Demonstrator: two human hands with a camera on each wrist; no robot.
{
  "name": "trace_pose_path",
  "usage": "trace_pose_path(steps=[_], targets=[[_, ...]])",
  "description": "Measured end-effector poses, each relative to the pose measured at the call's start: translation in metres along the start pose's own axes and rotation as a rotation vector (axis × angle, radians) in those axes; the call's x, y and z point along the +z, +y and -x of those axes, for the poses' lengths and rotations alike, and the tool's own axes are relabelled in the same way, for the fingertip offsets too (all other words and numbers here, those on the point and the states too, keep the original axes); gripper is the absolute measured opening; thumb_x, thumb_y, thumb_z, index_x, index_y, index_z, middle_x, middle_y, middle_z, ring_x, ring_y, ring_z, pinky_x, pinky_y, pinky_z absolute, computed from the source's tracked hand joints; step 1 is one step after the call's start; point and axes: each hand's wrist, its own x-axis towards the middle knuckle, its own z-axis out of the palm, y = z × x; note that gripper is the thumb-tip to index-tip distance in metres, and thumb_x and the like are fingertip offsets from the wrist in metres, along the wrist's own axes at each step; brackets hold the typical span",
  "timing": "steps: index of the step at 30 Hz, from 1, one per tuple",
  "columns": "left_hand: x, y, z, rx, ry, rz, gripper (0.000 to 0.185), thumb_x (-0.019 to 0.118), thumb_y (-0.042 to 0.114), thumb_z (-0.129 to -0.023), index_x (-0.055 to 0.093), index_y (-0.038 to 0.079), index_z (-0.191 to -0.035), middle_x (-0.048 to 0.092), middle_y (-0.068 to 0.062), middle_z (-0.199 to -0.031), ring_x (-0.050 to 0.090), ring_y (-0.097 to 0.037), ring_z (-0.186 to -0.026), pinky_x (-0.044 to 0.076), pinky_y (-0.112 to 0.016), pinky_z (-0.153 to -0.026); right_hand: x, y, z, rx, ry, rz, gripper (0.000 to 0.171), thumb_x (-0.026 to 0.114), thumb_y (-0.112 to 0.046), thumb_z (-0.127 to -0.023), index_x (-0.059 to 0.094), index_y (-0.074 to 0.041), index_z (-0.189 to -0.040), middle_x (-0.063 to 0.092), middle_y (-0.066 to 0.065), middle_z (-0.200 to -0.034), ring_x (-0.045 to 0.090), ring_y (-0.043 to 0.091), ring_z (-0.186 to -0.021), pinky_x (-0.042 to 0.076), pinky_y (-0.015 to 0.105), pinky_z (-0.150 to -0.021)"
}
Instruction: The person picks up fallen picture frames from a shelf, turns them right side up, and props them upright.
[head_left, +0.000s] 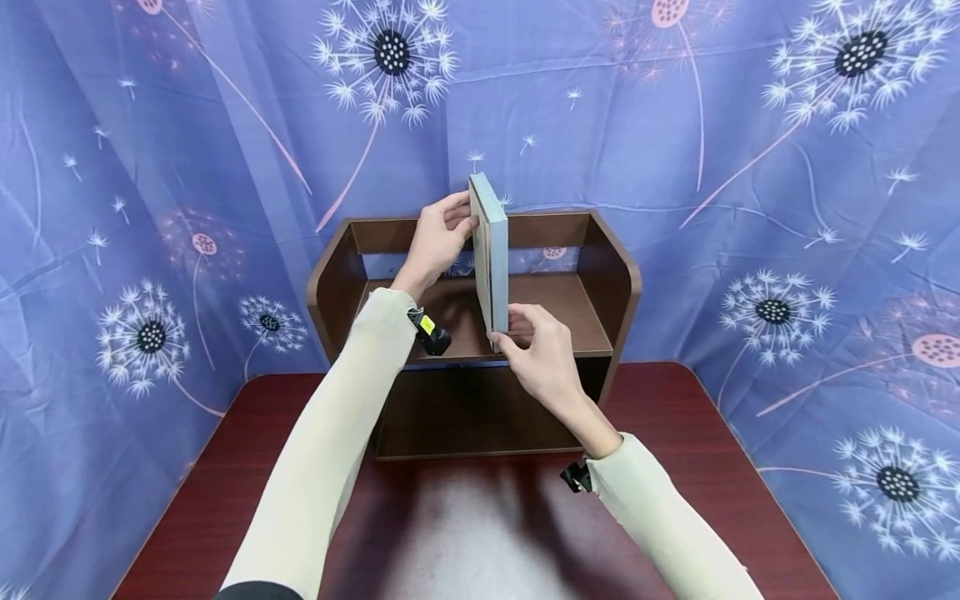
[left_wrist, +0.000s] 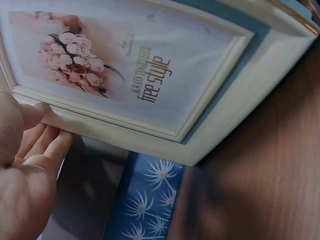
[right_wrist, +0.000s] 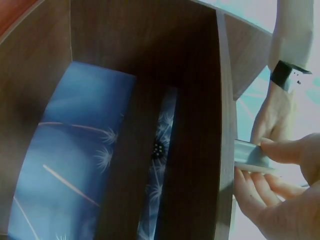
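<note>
A picture frame (head_left: 496, 267), pale blue-green along its outer edge, stands upright and edge-on over the shelf's upper board. In the left wrist view, its cream moulding surrounds a print of pink roses (left_wrist: 75, 60) and lettering. My left hand (head_left: 438, 239) grips the frame's far edge, thumb on the printed face. At the near lower corner, my right hand (head_left: 542, 354) pinches the frame between thumb and fingers. The right wrist view shows only the frame's end (right_wrist: 250, 156) in that hand; the rest is hidden behind the shelf board. Whether the frame touches the board I cannot tell.
The brown two-tier shelf (head_left: 624, 287) has raised sides and a back rail with a gap under it. It stands on a dark red table (head_left: 225, 467). A blue dandelion-print curtain (head_left: 750, 208) hangs behind and on both sides.
</note>
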Motion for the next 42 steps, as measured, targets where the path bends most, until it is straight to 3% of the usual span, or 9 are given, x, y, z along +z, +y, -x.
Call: trace_pose_path(steps=[4,9,12,16,19,22,26,30,42], targets=[[-0.001,0.001,0.002,-0.001,0.001,-0.025,0.048,0.061,0.006,-0.106,0.054,0.007,-0.153,0.066,-0.021,-0.142,0.067,-0.031,-0.131,0.056,-0.034,-0.109,0.003,-0.001,0.001,0.003,0.003,0.000,0.032,0.080,-0.010,-0.093,0.071,0.001,-0.121,0.072,0.017,-0.109,0.079,0.029,-0.097,0.066,0.043,-0.085],[-0.006,0.006,0.006,0.055,0.050,-0.217,0.044,0.062,0.013,-0.106,0.059,0.009,-0.149,0.072,-0.015,-0.136,0.071,-0.026,-0.126,0.056,-0.036,-0.108,0.005,0.000,0.001,-0.002,0.008,0.001,0.031,0.080,-0.009,-0.092,0.070,0.001,-0.120,0.074,0.016,-0.108,0.079,0.028,-0.096,0.066,0.042,-0.084],[-0.010,0.017,0.013,0.138,0.140,-0.291,0.035,0.061,0.016,-0.106,0.067,0.009,-0.140,0.075,-0.010,-0.132,0.073,-0.022,-0.122,0.057,-0.033,-0.106,0.005,0.000,0.001,-0.008,0.011,0.003,0.031,0.080,-0.010,-0.093,0.070,0.001,-0.120,0.075,0.016,-0.108,0.079,0.027,-0.095,0.066,0.042,-0.084],[-0.016,0.041,0.024,0.331,0.204,-0.306,0.030,0.057,0.019,-0.108,0.073,0.007,-0.130,0.076,-0.011,-0.128,0.074,-0.020,-0.118,0.057,-0.027,-0.104,0.004,-0.001,0.001,-0.012,0.018,-0.001,0.031,0.080,-0.010,-0.093,0.070,0.002,-0.120,0.075,0.016,-0.108,0.079,0.027,-0.095,0.066,0.041,-0.084],[-0.024,0.061,0.029,0.475,0.148,-0.406,0.034,0.055,0.024,-0.109,0.072,0.006,-0.133,0.074,-0.011,-0.131,0.071,-0.020,-0.123,0.052,-0.027,-0.110,0.002,-0.003,-0.001,-0.021,0.024,-0.008,0.031,0.080,-0.009,-0.093,0.070,0.002,-0.120,0.075,0.016,-0.107,0.079,0.027,-0.095,0.066,0.041,-0.085],[-0.031,0.079,0.036,0.539,0.027,-0.559,0.042,0.054,0.032,-0.109,0.066,0.008,-0.142,0.067,-0.010,-0.145,0.061,-0.020,-0.138,0.044,-0.030,-0.121,0.002,-0.003,-0.002,-0.029,0.028,-0.013,0.031,0.080,-0.009,-0.093,0.070,0.002,-0.120,0.074,0.016,-0.107,0.079,0.027,-0.096,0.066,0.041,-0.085],[-0.034,0.092,0.046,0.539,-0.162,-0.726,0.058,0.055,0.044,-0.108,0.054,0.008,-0.154,0.052,-0.008,-0.161,0.045,-0.020,-0.154,0.033,-0.034,-0.130,0.001,-0.003,-0.003,-0.027,0.029,-0.015,0.031,0.079,-0.009,-0.093,0.070,0.002,-0.121,0.074,0.016,-0.108,0.079,0.028,-0.096,0.066,0.041,-0.085],[-0.032,0.091,0.054,0.545,-0.277,-0.786,0.065,0.058,0.046,-0.107,0.049,0.004,-0.156,0.048,-0.012,-0.164,0.042,-0.024,-0.156,0.033,-0.038,-0.131,0.001,-0.003,-0.002,-0.018,0.031,-0.009,0.032,0.080,-0.009,-0.093,0.070,0.002,-0.122,0.074,0.017,-0.109,0.079,0.029,-0.096,0.066,0.042,-0.085],[-0.031,0.081,0.059,0.580,-0.298,-0.830,0.060,0.058,0.036,-0.108,0.049,-0.001,-0.155,0.048,-0.018,-0.162,0.045,-0.030,-0.154,0.037,-0.042,-0.128,0.003,0.004,0.001,-0.026,0.003,-0.029,0.031,0.081,-0.010,-0.092,0.071,0.000,-0.121,0.073,0.016,-0.108,0.079,0.030,-0.097,0.066,0.043,-0.086]])
